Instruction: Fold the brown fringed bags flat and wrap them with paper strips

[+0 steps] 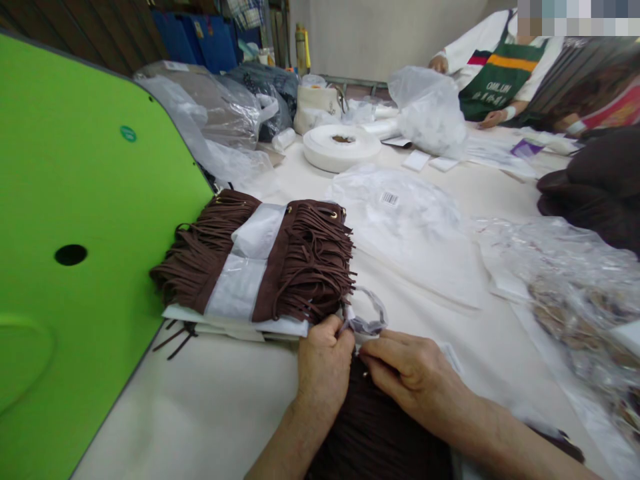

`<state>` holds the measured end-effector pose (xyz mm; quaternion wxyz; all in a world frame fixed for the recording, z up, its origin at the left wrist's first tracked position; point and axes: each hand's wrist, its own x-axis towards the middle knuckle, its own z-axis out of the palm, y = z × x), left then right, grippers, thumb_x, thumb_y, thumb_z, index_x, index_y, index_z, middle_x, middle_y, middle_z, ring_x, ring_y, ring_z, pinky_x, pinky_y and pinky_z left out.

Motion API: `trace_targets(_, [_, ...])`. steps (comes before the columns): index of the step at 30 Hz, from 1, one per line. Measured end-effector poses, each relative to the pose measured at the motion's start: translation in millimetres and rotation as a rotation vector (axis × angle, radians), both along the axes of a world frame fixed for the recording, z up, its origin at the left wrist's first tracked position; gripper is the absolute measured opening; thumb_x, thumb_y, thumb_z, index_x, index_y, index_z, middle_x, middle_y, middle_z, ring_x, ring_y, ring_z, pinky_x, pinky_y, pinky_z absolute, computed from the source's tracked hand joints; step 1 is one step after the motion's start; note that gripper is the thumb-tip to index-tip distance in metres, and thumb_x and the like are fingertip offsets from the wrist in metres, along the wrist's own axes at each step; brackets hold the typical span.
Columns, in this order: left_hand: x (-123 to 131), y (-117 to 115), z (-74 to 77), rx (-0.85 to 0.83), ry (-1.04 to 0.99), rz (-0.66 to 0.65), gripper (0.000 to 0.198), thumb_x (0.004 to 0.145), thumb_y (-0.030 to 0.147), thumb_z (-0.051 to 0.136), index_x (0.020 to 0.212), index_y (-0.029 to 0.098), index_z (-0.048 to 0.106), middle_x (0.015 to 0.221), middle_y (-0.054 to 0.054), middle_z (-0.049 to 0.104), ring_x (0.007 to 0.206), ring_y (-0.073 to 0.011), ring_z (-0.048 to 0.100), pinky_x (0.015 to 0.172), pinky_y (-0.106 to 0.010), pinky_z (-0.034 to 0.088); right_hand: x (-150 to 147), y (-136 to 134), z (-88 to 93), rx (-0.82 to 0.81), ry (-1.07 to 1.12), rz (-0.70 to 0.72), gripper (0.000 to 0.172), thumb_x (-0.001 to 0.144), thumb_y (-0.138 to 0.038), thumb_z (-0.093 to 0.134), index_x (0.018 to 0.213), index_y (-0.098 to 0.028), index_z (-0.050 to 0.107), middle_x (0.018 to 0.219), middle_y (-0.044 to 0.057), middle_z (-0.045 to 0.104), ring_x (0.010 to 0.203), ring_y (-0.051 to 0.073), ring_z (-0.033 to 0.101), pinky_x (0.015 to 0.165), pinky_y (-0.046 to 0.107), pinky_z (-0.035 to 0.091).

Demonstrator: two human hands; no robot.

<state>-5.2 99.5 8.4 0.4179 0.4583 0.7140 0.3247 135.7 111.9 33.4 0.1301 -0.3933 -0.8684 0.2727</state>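
A thin loop of strip wrapped in whitish film (379, 325) rises between my hands. My left hand (326, 360) is closed on the near end of this strip. Beside it, my right hand (417, 373) pinches at a spot close to a small metal fitting; what lies between its fingertips is too small to make out. Beneath both hands is a dark brown fringed bag (385, 427), partly covered by my forearms. Just beyond my left hand lies a brown fringed bag (315, 260) with a translucent band (240, 280) across its middle, resting on white sheets.
A green panel (110, 200) borders the left side. Farther back are a white tape roll (341, 148), a cream bag (315, 107) and plastic bags (400, 213). At the right lie plastic-wrapped items (590, 293) and dark cloth (595, 180). A person in a green apron (500, 80) handles plastic across the table.
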Motion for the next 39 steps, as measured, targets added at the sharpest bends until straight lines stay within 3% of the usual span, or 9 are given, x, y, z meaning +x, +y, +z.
trace_targets(11, [0.1,0.0,-4.2,0.007,0.030,-0.003,0.018,0.072,0.023,0.043,0.055,0.020,0.046,0.050,0.007,0.039,0.051,-0.0103,0.034,0.052,-0.024,0.024,0.3,-0.1,-3.0,-0.049,0.078,-0.102,0.021,0.084,-0.017,0.045,0.070,-0.018,0.061,0.055,-0.003,0.056,0.048,0.008,0.049,0.047,0.017,0.033])
trace_targets(22, [0.1,1.0,-2.4,-0.004,0.034,-0.006,0.017,0.070,0.023,0.042,0.053,0.020,0.042,0.051,0.006,0.035,0.052,-0.0106,0.031,0.052,-0.025,0.022,2.1,-0.5,0.3,-0.020,-0.073,-0.024,0.023,0.086,-0.015,0.042,0.078,-0.018,0.064,0.065,0.001,0.063,0.060,0.011,0.059,0.055,0.020,0.038])
trace_targets(33, [0.4,2.2,-2.5,-0.014,0.044,0.012,0.019,0.071,0.023,0.043,0.052,0.020,0.040,0.050,0.006,0.034,0.052,-0.0106,0.031,0.052,-0.024,0.022,2.3,-3.4,-6.1,0.052,0.000,-0.049,0.023,0.087,-0.017,0.043,0.079,-0.019,0.065,0.062,0.000,0.063,0.056,0.011,0.058,0.053,0.020,0.037])
trace_targets(39, [-0.9,-1.5,0.6,-0.035,0.014,-0.022,0.019,0.072,0.026,0.041,0.055,0.021,0.049,0.052,0.004,0.046,0.054,-0.0130,0.044,0.053,-0.022,0.029,4.7,-9.1,-11.4,0.099,-0.137,0.016,0.018,0.085,-0.013,0.047,0.075,-0.018,0.062,0.065,0.000,0.063,0.060,0.011,0.059,0.056,0.020,0.042])
